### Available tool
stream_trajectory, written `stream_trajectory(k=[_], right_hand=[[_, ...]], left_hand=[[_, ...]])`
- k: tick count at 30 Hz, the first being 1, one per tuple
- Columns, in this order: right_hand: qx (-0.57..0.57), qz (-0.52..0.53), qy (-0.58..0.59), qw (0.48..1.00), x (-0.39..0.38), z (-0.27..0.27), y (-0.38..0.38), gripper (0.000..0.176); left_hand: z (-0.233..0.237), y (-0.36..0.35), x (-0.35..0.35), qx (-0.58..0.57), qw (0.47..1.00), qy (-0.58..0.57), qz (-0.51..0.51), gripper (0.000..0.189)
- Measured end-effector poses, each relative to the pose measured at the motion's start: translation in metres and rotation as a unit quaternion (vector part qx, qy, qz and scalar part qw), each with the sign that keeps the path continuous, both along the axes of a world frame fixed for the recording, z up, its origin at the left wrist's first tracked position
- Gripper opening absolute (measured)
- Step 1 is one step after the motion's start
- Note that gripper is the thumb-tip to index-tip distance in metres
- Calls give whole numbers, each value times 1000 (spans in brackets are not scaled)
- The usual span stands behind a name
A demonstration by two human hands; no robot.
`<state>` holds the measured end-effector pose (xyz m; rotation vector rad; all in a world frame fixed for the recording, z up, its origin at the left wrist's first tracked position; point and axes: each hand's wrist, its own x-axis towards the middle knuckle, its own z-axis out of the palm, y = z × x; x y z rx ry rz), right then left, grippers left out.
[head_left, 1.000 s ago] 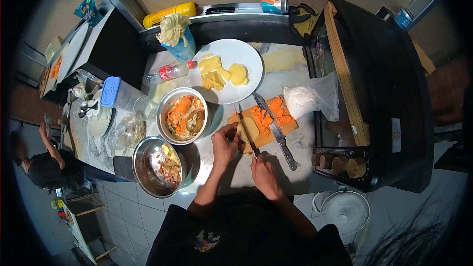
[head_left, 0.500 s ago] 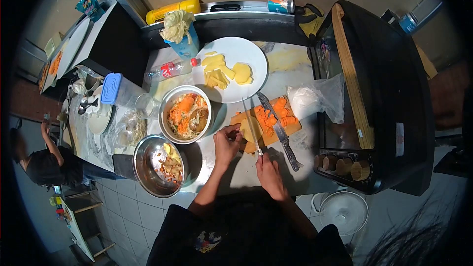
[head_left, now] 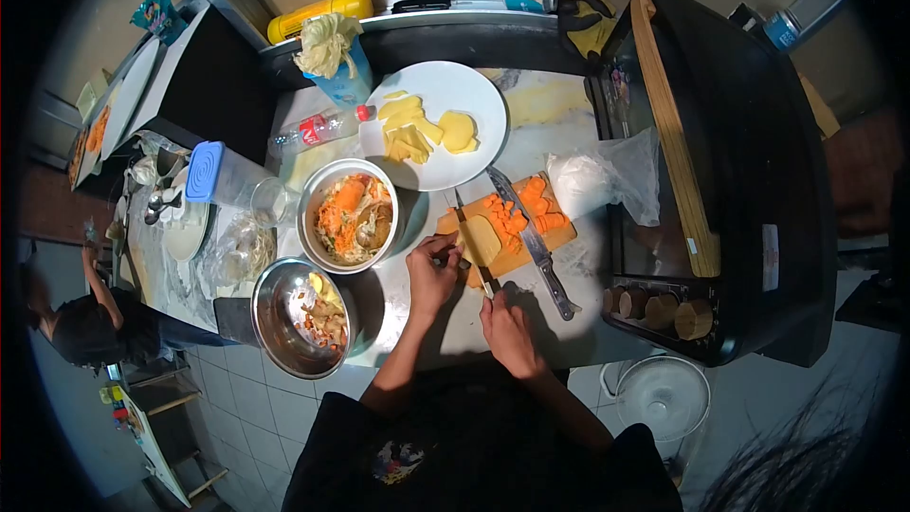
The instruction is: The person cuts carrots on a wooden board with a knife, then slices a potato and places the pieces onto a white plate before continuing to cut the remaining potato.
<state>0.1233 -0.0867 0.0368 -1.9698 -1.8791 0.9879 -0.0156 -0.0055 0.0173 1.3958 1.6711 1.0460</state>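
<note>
My right hand (head_left: 510, 330) is closed around the handle of a kitchen knife (head_left: 474, 251), whose blade points away from me. The blade lies along the left part of a peeled potato (head_left: 484, 239) on the wooden cutting board (head_left: 524, 272). My left hand (head_left: 432, 273) is curled, its fingertips pressed together at the potato's left side; the blade partly hides the contact. Sliced carrots (head_left: 545, 209) cover the board's right part. A second, dark-bladed knife (head_left: 536, 242) rests across the board and touches neither hand.
A white plate (head_left: 483, 85) holds potato slices. Left of the board stand a pot (head_left: 305, 228) of shredded vegetables and a steel bowl (head_left: 270, 341) with peelings. A bag of white powder (head_left: 583, 180) lies beside the oven (head_left: 749, 180). Another person (head_left: 90, 322) stands far left.
The knife blade has moved from across the potato's middle to its left part. The view has shifted slightly. My left hand stays beside the potato.
</note>
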Motion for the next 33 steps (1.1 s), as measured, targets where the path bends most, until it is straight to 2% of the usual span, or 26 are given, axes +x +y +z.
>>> stream_trajectory(k=[5, 9, 27, 29, 33], right_hand=[[68, 15, -31, 997, 0, -3, -1, 32], [22, 8, -8, 1000, 0, 3, 1, 33], [41, 16, -71, 996, -6, -6, 2, 26], [84, 19, -92, 992, -5, -14, 2, 27], [51, 27, -59, 997, -3, -9, 6, 26]], left_hand=[[2, 0, 0, -14, 1000, -13, -2, 23], [0, 0, 0, -13, 1000, -19, -2, 24], [-1, 1, 1, -32, 999, -31, 5, 21], [-1, 2, 0, -19, 1000, -21, -4, 20], [-5, 3, -1, -23, 1000, 0, -3, 19]])
